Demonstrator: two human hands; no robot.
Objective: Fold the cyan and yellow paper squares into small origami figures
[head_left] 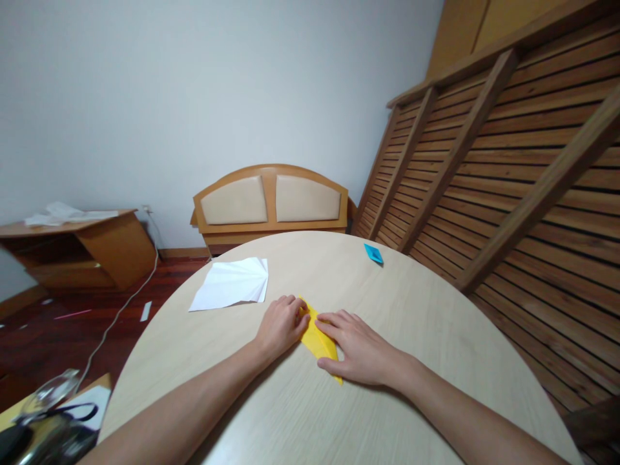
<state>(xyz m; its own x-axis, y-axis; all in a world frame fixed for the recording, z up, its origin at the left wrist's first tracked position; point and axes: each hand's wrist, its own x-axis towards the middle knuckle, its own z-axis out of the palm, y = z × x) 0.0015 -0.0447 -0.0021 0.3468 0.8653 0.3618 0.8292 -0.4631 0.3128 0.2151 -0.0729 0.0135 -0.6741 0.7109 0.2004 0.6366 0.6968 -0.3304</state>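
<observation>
A folded piece of yellow paper lies slantwise on the round table, with crease lines and pointed ends. At its upper left edge, my left hand is closed, thumb and curled fingers pinching the paper. My right hand rests over the paper's right side, fingers stretched out and touching it. The right thumb is apart from those fingers, near the paper's lower part. Part of the yellow paper is hidden beneath both hands.
On the pale round table lie a creased white sheet and a small folded blue paper. A headboard stands behind; wooden slats lean at right. A low cabinet and a cable are at left.
</observation>
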